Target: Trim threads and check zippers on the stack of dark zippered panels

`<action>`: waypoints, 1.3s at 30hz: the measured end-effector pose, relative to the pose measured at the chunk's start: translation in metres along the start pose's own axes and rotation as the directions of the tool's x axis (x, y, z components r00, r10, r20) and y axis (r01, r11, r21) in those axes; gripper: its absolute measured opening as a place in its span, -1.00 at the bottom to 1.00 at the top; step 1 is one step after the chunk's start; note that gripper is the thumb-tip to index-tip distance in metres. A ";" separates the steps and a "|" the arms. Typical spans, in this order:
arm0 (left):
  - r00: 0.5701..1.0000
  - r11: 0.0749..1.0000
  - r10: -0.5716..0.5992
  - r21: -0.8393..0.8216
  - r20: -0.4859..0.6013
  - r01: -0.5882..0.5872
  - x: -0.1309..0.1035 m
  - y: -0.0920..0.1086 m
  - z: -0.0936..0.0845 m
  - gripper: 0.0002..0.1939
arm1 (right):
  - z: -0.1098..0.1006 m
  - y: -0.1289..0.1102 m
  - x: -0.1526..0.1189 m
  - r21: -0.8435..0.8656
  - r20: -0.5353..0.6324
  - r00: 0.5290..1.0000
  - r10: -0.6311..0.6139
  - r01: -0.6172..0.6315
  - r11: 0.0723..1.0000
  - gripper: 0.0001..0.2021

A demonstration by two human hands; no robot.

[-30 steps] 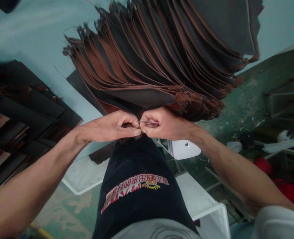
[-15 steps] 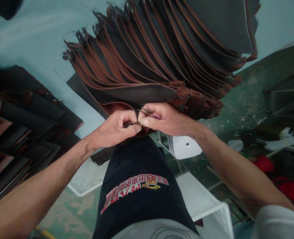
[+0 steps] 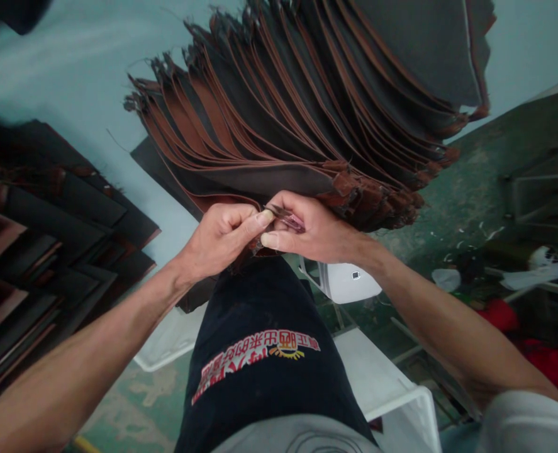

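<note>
Brown-and-black panel (image 3: 217, 200), one, ragged-edged, at two bare hands.
Near: dark cloth (image 3: 264, 302), red lettering, below the panel. Left hand (image 3: 231, 233): thumb pressed onto the panel's edge, pinching it. Right hand (image 3: 307, 229), just beside: fingers curled about a small pinkish tool (image 3: 288, 219), thumb apart from forefinger; any hold on the panel, cannot tell. Left: a pile of dark pieces (image 3: 66, 214). Far: fanned stack (image 3: 307, 94) of like panels, loose threads at ends, on a pale table (image 3: 85, 75). Progress, by judgement: one panel in hand, incomplete; many ragged ends remain; finished count unclear.
</note>
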State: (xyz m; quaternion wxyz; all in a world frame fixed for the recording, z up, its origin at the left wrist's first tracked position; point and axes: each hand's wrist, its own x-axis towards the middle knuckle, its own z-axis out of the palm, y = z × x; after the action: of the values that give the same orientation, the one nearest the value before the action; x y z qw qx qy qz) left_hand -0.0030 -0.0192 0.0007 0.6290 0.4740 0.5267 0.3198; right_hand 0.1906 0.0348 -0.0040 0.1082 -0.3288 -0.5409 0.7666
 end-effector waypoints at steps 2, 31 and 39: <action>1.000 1.000 -0.002 -0.005 -0.013 0.002 0.000 0.000 0.002 -0.32 | 0.003 0.002 0.001 -0.028 -0.039 0.999 -0.006 0.005 1.000 -0.64; 0.997 0.996 0.042 -0.073 -0.059 -0.046 0.022 0.010 -0.007 -0.28 | 0.038 0.025 -0.038 -0.279 -0.363 0.891 -0.274 0.177 0.944 -0.75; 0.989 0.999 0.012 -0.047 0.151 -0.005 0.010 0.007 -0.022 -0.34 | 0.046 0.047 -0.049 -0.665 -0.043 0.900 -0.434 0.298 0.685 -0.85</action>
State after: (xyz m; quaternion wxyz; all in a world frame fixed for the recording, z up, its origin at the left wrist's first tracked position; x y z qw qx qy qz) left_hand -0.0211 -0.0022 0.0042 0.6765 0.4844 0.4680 0.2978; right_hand 0.2085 -0.0441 -0.0185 0.1932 -0.3044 -0.8113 0.4601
